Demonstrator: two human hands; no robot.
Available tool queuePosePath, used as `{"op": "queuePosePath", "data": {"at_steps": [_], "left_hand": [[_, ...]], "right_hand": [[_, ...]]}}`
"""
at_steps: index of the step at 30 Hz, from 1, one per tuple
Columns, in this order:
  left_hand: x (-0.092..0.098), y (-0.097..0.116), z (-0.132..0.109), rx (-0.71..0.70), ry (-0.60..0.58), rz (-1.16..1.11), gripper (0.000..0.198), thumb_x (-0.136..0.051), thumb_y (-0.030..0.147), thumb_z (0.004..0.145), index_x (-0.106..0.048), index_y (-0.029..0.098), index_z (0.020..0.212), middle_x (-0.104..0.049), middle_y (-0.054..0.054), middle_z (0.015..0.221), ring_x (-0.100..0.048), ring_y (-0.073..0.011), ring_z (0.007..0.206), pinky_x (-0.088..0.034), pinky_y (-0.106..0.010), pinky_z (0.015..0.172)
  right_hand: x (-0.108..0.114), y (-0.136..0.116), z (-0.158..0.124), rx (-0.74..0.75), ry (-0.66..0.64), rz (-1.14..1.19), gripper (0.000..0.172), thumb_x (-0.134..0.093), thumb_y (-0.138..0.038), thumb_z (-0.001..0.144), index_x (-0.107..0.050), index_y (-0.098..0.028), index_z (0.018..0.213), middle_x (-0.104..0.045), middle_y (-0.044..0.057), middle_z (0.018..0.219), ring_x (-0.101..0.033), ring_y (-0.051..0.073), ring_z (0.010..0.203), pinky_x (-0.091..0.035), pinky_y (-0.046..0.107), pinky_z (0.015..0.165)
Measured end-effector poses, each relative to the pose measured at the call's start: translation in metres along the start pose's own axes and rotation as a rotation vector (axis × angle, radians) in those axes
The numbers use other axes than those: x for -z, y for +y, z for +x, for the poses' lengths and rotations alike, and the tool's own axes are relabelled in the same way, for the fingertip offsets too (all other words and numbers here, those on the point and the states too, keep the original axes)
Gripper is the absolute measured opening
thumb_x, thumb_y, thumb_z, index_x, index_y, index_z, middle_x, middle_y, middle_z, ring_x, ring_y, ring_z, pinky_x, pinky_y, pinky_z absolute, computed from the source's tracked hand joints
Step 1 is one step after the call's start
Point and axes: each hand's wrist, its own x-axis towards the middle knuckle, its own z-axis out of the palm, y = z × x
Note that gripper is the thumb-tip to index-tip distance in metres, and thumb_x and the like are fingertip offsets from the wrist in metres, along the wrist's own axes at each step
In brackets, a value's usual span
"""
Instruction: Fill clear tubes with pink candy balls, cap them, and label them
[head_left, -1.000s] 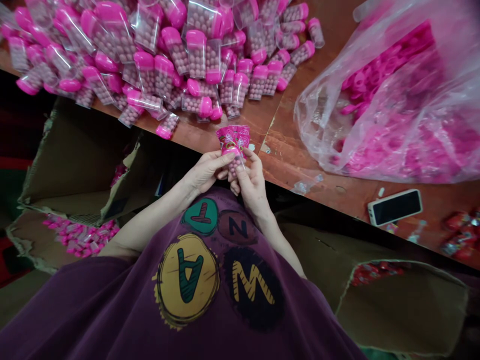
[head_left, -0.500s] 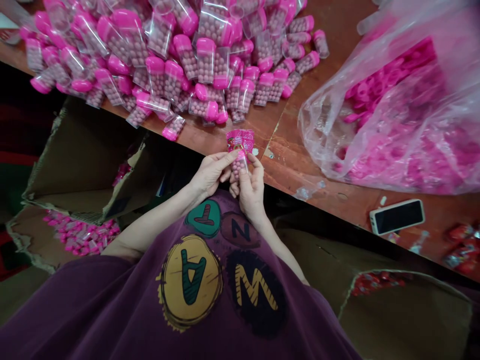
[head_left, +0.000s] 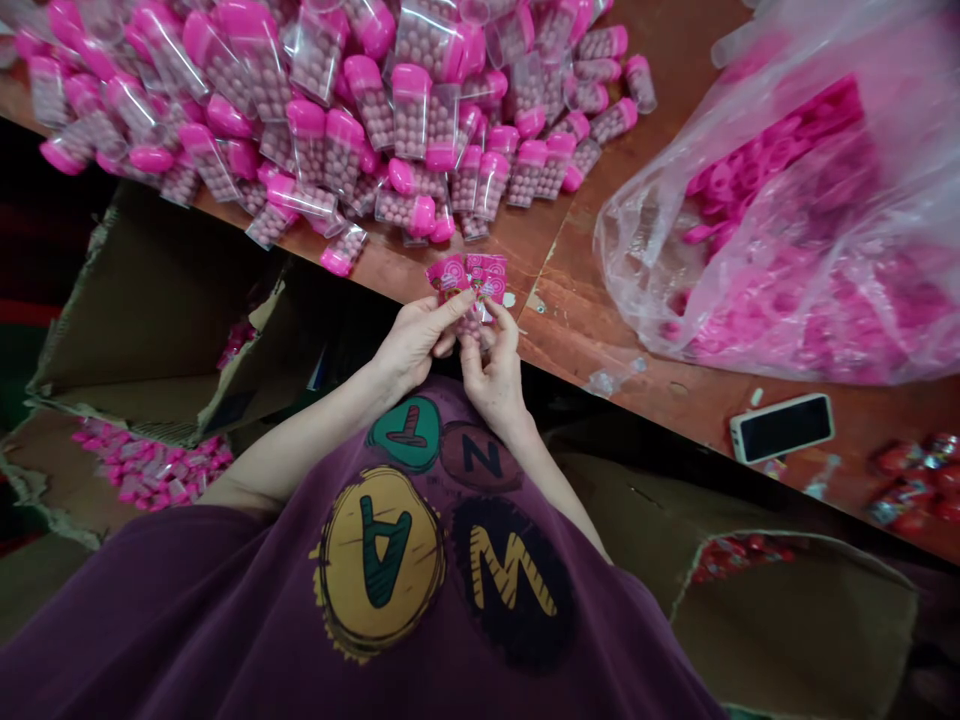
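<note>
Near the table edge, my left hand (head_left: 420,335) and my right hand (head_left: 495,370) meet around a small clear container of pink beads (head_left: 469,325). My left thumb lies across its top, and my right fingers pinch its side. A pink printed wrapper (head_left: 487,270) shows just beyond my fingertips, with another pink piece (head_left: 448,272) beside it on the left. How the wrapper pieces join or sit against the container is partly hidden by my fingers. A large pile of pink-capped bead containers (head_left: 412,110) lies on the table (head_left: 570,300) ahead.
A clear bag of pink parts (head_left: 795,250) sits at right, with a phone (head_left: 782,428) in front of it. Red wrapped items (head_left: 911,485) lie far right. Below the table are cardboard boxes, one with pink pieces (head_left: 157,465), another with red ones (head_left: 739,555).
The pink wrapper piece on the left has spread out leftward from the other one. My fingers have shifted on the container, and its pink cap is now covered. The view has moved slightly.
</note>
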Motion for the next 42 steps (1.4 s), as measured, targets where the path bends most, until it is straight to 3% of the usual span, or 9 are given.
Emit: {"op": "queuePosePath", "data": {"at_steps": [5, 8, 11, 16, 21, 28, 34, 38, 42], "left_hand": [[0.006, -0.001, 0.004, 0.027, -0.047, -0.018, 0.042, -0.089, 0.041, 0.085, -0.062, 0.011, 0.072, -0.054, 0.005, 0.055, -0.031, 0.0002, 0.038, -0.019, -0.020, 0.041], [0.013, -0.003, 0.004, 0.036, -0.132, -0.031, 0.043, -0.088, 0.045, 0.085, -0.063, 0.011, 0.074, -0.052, 0.005, 0.052, -0.029, -0.0002, 0.037, -0.019, -0.020, 0.042], [0.018, -0.005, 0.005, 0.032, -0.222, -0.013, 0.046, -0.088, 0.051, 0.084, -0.067, 0.010, 0.079, -0.059, 0.000, 0.057, -0.031, -0.0003, 0.039, -0.018, -0.019, 0.042], [0.017, -0.010, 0.004, -0.034, -0.152, 0.043, 0.047, -0.093, 0.051, 0.077, -0.069, 0.010, 0.076, -0.060, -0.001, 0.056, -0.038, -0.0028, 0.038, -0.017, -0.020, 0.039], [0.006, -0.015, 0.000, -0.105, 0.013, 0.040, 0.042, -0.093, 0.040, 0.079, -0.066, 0.011, 0.068, -0.061, -0.001, 0.058, -0.043, -0.0025, 0.040, -0.024, -0.018, 0.039], [0.012, -0.011, 0.004, -0.057, -0.045, 0.012, 0.043, -0.094, 0.043, 0.077, -0.067, 0.011, 0.073, -0.060, 0.000, 0.060, -0.044, -0.0033, 0.040, -0.021, -0.019, 0.038], [0.018, -0.008, 0.001, -0.004, -0.108, 0.057, 0.052, -0.090, 0.055, 0.079, -0.063, 0.012, 0.072, -0.055, 0.002, 0.054, -0.037, -0.0025, 0.037, -0.019, -0.021, 0.041], [0.017, -0.011, -0.004, -0.065, -0.125, 0.061, 0.050, -0.089, 0.055, 0.080, -0.066, 0.011, 0.074, -0.058, -0.001, 0.056, -0.040, -0.0030, 0.038, -0.017, -0.020, 0.039], [0.018, -0.010, -0.007, -0.073, -0.043, 0.058, 0.046, -0.092, 0.049, 0.078, -0.066, 0.011, 0.071, -0.056, 0.002, 0.056, -0.039, -0.0015, 0.037, -0.017, -0.019, 0.037]], "right_hand": [[-0.005, 0.000, -0.003, -0.102, 0.013, 0.184, 0.056, -0.057, -0.059, 0.103, -0.036, -0.033, 0.148, -0.067, 0.003, 0.103, -0.064, 0.014, 0.071, -0.061, 0.033, 0.067], [-0.003, -0.006, -0.002, -0.224, -0.031, 0.326, 0.054, -0.057, -0.063, 0.102, -0.034, -0.039, 0.144, -0.056, -0.005, 0.083, -0.039, 0.007, 0.045, -0.040, 0.025, 0.041], [-0.001, -0.011, -0.001, -0.271, -0.067, 0.440, 0.054, -0.058, -0.064, 0.101, -0.033, -0.040, 0.142, -0.049, -0.009, 0.078, -0.026, 0.005, 0.039, -0.032, 0.024, 0.036], [-0.004, -0.007, 0.000, -0.255, -0.019, 0.425, 0.054, -0.063, -0.058, 0.100, -0.035, -0.037, 0.142, -0.058, -0.004, 0.088, -0.042, 0.007, 0.048, -0.039, 0.023, 0.041], [-0.007, 0.005, -0.001, -0.115, 0.044, 0.236, 0.055, -0.059, -0.058, 0.102, -0.036, -0.033, 0.146, -0.066, 0.007, 0.121, -0.067, 0.014, 0.084, -0.059, 0.030, 0.070], [0.000, -0.007, 0.000, -0.240, -0.036, 0.401, 0.057, -0.065, -0.061, 0.099, -0.035, -0.037, 0.142, -0.057, -0.006, 0.081, -0.043, 0.008, 0.048, -0.037, 0.022, 0.040], [-0.007, -0.007, -0.002, -0.237, 0.009, 0.466, 0.055, -0.066, -0.056, 0.100, -0.036, -0.038, 0.142, -0.059, -0.006, 0.083, -0.036, 0.005, 0.042, -0.035, 0.022, 0.037], [-0.011, 0.001, -0.003, -0.137, 0.068, 0.322, 0.056, -0.063, -0.056, 0.101, -0.037, -0.035, 0.146, -0.068, 0.006, 0.118, -0.068, 0.014, 0.075, -0.062, 0.031, 0.064], [-0.008, 0.004, -0.003, -0.019, 0.039, 0.110, 0.054, -0.055, -0.054, 0.106, -0.034, -0.032, 0.151, -0.069, 0.010, 0.128, -0.075, 0.022, 0.109, -0.066, 0.042, 0.092]]}}
